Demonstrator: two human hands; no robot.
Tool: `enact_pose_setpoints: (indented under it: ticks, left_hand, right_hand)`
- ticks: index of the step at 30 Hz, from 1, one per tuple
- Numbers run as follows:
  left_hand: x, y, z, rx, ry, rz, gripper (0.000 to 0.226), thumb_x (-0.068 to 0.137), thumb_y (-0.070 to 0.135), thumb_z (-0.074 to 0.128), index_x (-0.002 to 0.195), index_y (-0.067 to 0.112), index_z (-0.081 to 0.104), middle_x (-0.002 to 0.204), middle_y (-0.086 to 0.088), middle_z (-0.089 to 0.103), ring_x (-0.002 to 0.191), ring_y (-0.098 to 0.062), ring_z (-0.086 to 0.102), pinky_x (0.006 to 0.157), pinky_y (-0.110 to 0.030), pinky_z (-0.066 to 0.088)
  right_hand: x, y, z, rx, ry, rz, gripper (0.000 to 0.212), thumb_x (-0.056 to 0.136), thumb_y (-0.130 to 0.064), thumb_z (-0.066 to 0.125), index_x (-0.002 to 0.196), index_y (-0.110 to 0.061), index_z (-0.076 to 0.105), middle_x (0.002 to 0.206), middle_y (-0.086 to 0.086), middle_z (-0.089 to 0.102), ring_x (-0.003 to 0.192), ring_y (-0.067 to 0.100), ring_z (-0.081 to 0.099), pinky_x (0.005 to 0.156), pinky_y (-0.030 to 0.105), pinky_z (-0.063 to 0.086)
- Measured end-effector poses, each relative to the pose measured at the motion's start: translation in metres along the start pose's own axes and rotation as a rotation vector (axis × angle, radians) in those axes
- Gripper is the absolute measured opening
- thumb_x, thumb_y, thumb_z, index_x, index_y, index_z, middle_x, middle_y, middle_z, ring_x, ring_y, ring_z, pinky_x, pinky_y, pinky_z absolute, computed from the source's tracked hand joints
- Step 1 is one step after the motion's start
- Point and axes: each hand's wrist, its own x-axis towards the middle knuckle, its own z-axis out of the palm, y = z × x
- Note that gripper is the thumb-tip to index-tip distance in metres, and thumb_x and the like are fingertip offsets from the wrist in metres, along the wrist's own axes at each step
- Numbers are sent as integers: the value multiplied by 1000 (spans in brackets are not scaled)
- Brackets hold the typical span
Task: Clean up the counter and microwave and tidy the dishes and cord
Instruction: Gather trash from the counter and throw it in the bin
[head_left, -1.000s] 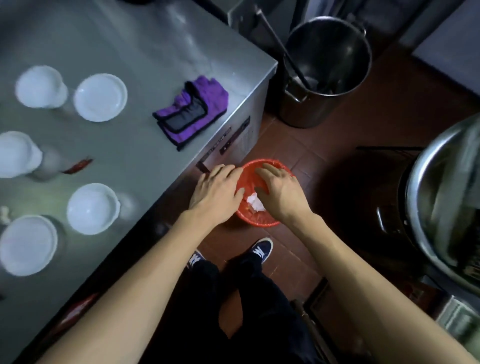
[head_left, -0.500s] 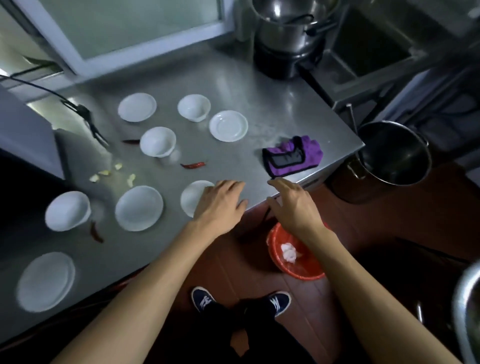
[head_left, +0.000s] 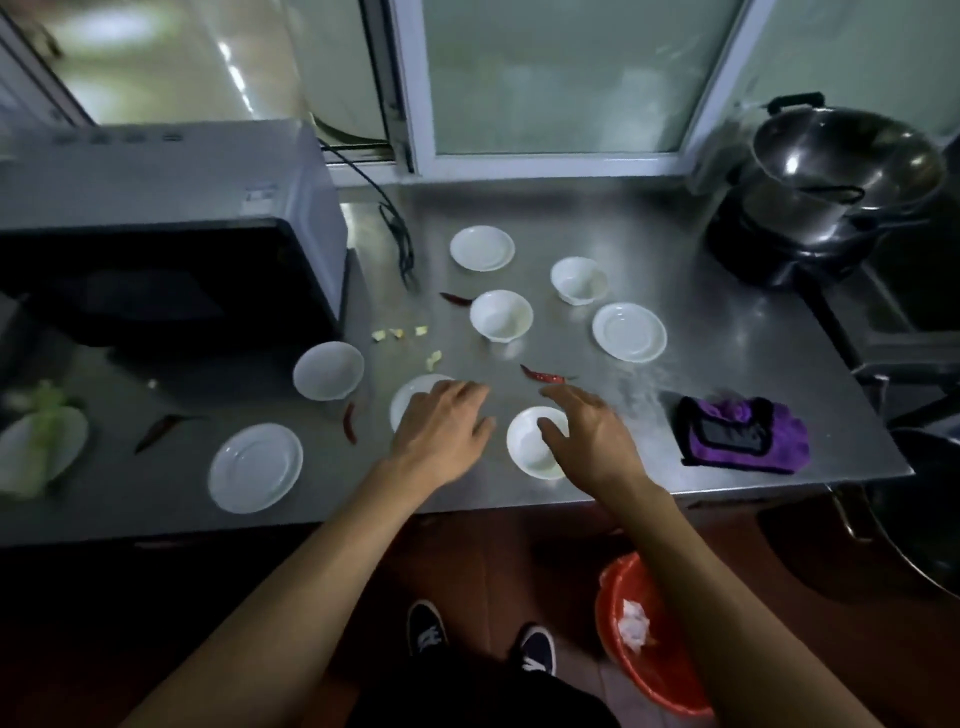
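My left hand (head_left: 441, 426) hovers open over a white plate (head_left: 408, 397) near the front of the steel counter (head_left: 701, 358). My right hand (head_left: 589, 439) is open too, fingers spread above a small white bowl (head_left: 530, 447). Several more white bowls and plates are scattered about, such as a bowl (head_left: 501, 315) and a plate (head_left: 629, 332). Dried red chillies (head_left: 543, 374) and pale food scraps (head_left: 400, 333) lie between them. The microwave (head_left: 166, 228) stands at the left, its black cord (head_left: 397, 234) trailing loose behind it. A purple cloth (head_left: 745, 434) lies at the right.
A red bin (head_left: 654, 670) holding a white wad stands on the floor at my right foot. A steel pot (head_left: 841, 176) sits on a burner at the back right. Leafy greens (head_left: 39, 431) lie on a plate at far left. A large pot (head_left: 924, 509) stands right of the counter.
Both hands have risen from the red bin on the floor to above the counter dishes. My view has lifted from the floor to the whole counter and microwave.
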Motion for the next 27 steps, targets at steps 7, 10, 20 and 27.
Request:
enact_pose_setpoints:
  ticks: [7, 10, 20, 27]
  left_hand:
    - [-40, -14, -7, -7, 34, -223, 38, 96, 35, 54, 129, 17, 56, 130, -2, 62, 116, -26, 56, 94, -45, 47]
    - [-62, -24, -7, -56, 55, -327, 43, 95, 33, 54, 134, 15, 55, 131, -6, 62, 116, -28, 57, 93, -45, 48]
    - [-140, -87, -11, -106, 99, -610, 52, 101, 38, 47, 148, 18, 42, 151, -5, 45, 138, -25, 39, 112, -44, 36]
    - [-178, -164, -19, -131, 138, -633, 52, 100, 37, 49, 148, 19, 42, 151, -5, 45, 137, -24, 39, 111, -45, 35]
  right_hand:
    - [24, -27, 18, 19, -145, -206, 41, 94, -24, 62, 134, -16, 58, 135, 7, 61, 125, 31, 55, 102, 46, 46]
    - [28, -44, 28, 29, -196, -290, 42, 93, -24, 63, 133, -16, 58, 133, 7, 62, 120, 32, 57, 98, 47, 48]
    - [27, -129, 81, 19, -328, -484, 41, 94, -24, 62, 134, -16, 58, 134, 3, 63, 123, 27, 56, 103, 41, 44]
    - [24, -203, 126, -20, -342, -517, 40, 93, -25, 65, 132, -17, 60, 126, 5, 66, 113, 27, 62, 95, 44, 52]
